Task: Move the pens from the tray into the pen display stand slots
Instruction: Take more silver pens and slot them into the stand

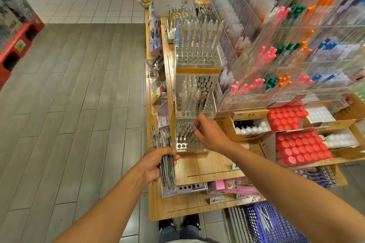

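- My left hand (156, 162) is wrapped round a fat bundle of clear-barrelled click pens (166, 156), fingers curled tight on them. Bundle stands roughly upright, just left of the stand, prob so the next pen is easy to pull w/o reaching away.
- Right hand (209, 134) is over the near tier of the clear acrylic pen display stand w/ rows of round slots (189, 140). Thumb and fingertips look pinched together on one thin pen (196, 126), tip aimed down at the holes. It's small and a bit blurred, so not 100% on that grip.
- Near tier has a fair few pens standing in it already, mostly toward the back rows. A couple of front-left holes (182, 146) look open, so imo the job's partway, not close to done.
- Can't make out the source tray for sure. There's a pale lilac holed tray (189, 187) on the lower ledge behind the bundle, could be it, can't tell.
- Stand sits on the light wood-grain counter (207, 165), flush against the taller clear tiers behind, which keeps it from sliding when I push down.
- Next bit needs the pen dead vertical over a free hole. Neighbours are packed close, so a tilted entry could knock them.
- Blue plastic mesh basket (276, 225) sits low right by my feet.
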The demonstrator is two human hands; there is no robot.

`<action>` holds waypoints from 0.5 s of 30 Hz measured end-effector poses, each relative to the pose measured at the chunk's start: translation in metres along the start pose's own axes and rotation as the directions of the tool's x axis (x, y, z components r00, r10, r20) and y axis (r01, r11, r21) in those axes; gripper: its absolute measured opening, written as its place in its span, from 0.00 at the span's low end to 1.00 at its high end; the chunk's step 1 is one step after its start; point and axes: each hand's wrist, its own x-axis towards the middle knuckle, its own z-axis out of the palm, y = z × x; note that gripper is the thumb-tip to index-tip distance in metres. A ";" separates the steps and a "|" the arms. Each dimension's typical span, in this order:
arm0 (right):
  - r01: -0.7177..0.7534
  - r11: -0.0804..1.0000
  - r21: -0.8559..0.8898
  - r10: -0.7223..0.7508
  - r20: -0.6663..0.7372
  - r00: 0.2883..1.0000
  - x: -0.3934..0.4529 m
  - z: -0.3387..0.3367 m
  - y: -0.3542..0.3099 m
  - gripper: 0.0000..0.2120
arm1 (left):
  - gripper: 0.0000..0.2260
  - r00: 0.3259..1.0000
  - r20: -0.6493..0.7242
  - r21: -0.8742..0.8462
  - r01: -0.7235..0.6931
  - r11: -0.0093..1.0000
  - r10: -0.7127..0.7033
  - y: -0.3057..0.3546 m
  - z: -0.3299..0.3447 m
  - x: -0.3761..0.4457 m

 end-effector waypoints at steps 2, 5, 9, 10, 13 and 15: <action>0.000 1.000 -0.004 0.000 -0.013 1.000 0.002 0.001 0.001 0.06 | 0.10 1.000 -0.007 0.008 0.000 1.000 0.000 0.001 0.000 0.001; 0.011 1.000 -0.018 -0.011 -0.009 1.000 0.004 0.002 0.002 0.06 | 0.10 1.000 -0.028 0.018 0.001 1.000 -0.001 0.001 -0.001 0.003; 0.024 0.997 -0.075 -0.024 0.008 1.000 0.006 0.004 0.003 0.05 | 0.10 0.999 -0.038 0.016 0.007 1.000 -0.006 0.000 0.000 0.005; 0.041 0.994 -0.099 -0.041 0.006 0.999 0.007 0.005 0.003 0.04 | 0.11 0.999 -0.038 0.014 0.006 1.000 -0.006 -0.001 -0.001 0.005; 0.112 0.978 -0.178 -0.114 -0.005 0.993 0.008 0.010 0.005 0.05 | 0.12 0.999 -0.036 0.011 0.005 1.000 -0.004 -0.001 -0.002 0.006; 0.146 0.963 -0.225 -0.153 -0.012 0.988 0.007 0.013 0.008 0.07 | 0.12 1.000 -0.031 0.003 0.003 1.000 -0.003 -0.001 -0.002 0.006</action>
